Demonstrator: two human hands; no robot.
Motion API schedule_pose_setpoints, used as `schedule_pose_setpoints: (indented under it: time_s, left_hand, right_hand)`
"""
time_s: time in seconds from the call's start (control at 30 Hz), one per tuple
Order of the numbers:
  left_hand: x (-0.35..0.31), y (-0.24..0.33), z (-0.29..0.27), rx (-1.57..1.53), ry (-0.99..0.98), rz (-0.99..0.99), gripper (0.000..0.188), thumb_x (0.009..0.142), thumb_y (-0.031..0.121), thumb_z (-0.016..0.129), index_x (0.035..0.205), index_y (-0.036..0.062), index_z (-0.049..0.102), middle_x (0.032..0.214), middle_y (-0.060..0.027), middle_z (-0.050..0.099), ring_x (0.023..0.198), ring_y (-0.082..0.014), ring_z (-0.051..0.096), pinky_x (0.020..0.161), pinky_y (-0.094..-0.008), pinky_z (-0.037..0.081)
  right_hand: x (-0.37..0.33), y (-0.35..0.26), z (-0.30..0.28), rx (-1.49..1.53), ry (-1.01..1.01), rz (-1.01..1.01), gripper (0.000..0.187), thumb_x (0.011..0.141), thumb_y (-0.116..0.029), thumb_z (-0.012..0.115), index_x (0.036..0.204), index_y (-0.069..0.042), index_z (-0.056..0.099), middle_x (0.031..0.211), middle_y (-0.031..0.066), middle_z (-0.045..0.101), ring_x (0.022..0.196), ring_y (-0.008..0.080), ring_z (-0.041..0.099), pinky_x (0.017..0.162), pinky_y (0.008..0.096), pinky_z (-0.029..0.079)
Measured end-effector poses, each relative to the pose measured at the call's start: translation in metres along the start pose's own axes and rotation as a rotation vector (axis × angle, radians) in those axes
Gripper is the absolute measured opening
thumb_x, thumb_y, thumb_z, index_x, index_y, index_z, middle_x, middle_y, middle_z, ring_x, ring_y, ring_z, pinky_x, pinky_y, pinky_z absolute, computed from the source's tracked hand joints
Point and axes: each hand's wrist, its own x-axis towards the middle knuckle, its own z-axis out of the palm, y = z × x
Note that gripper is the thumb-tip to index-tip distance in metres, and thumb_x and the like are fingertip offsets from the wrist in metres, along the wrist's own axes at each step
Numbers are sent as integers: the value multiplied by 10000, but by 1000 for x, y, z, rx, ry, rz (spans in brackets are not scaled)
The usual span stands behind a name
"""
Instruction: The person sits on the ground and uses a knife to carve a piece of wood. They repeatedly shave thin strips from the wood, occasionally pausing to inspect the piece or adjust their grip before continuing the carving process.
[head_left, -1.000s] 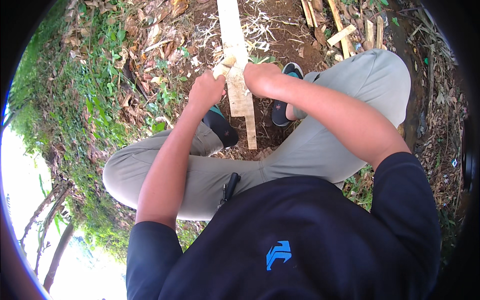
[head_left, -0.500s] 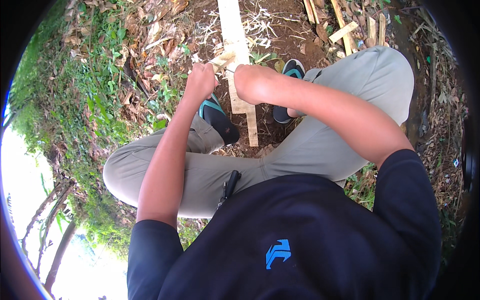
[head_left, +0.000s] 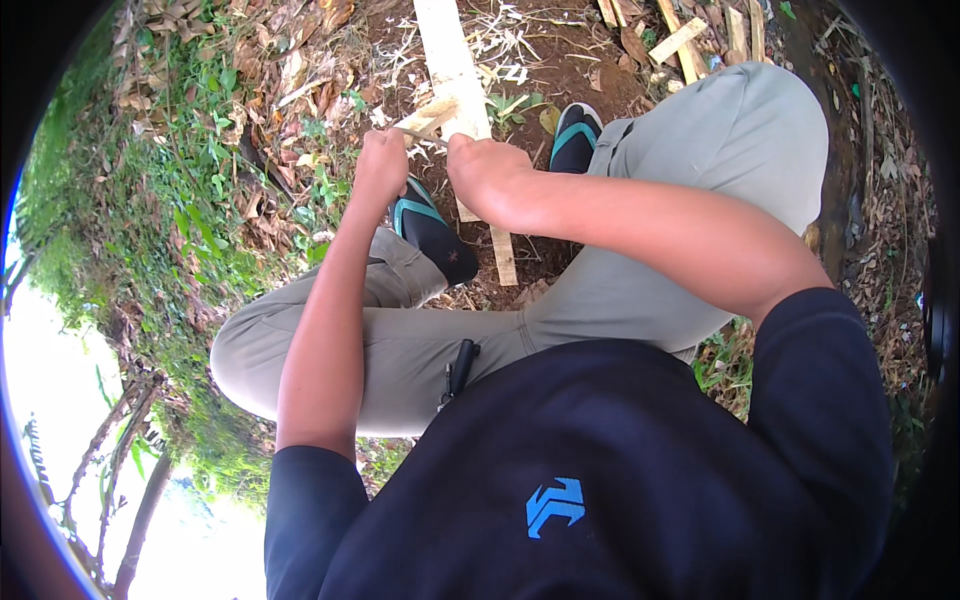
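Observation:
My left hand [head_left: 382,162] is closed in a fist in front of my left foot. My right hand [head_left: 488,175] is closed too, its knuckles over the pale wooden plank [head_left: 450,60]. A thin, dark metal blade [head_left: 424,137] spans the gap between both fists; its ends are hidden in my fingers. Just beyond the blade, a short piece of wood [head_left: 432,115] lies slantwise across the plank's left edge. The plank runs away from me between my feet. A narrower wooden strip [head_left: 503,256] sticks out at its near end.
Flip-flops with teal straps are on my left foot [head_left: 432,228] and right foot [head_left: 575,140], either side of the plank. Pale shavings [head_left: 510,45] litter the brown soil. Several cut wood pieces [head_left: 678,42] lie at the far right. Leaves and green plants [head_left: 190,190] cover the left ground.
Both fists and the blade between them have shifted slightly left in the picture. The view has moved a little too, with the plank's far part further left. Both hands stay closed.

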Motion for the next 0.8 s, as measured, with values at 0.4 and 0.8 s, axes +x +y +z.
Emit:
schedule_pose_setpoints:
  time_s: [0.4, 0.8]
  left_hand:
    - [-4, 29, -21, -6, 341, 73, 439, 906, 308, 465, 1064, -89, 568, 786, -244, 639, 749, -312, 658, 719, -439, 487]
    - [-23, 60, -65, -632, 189, 268, 302, 953, 255, 436, 878, 9, 594, 574, -2, 461, 487, -86, 459, 423, -260, 360]
  right_hand:
    - [32, -2, -67, 53, 109, -21, 312, 846, -99, 600, 1066, 115, 543, 1002, 287, 662, 972, 393, 665, 853, 431, 530]
    - [44, 5, -105, 81, 82, -172, 636, 580, -277, 874, 1015, 62, 558, 936, 158, 658, 872, 267, 664, 786, 351, 524]
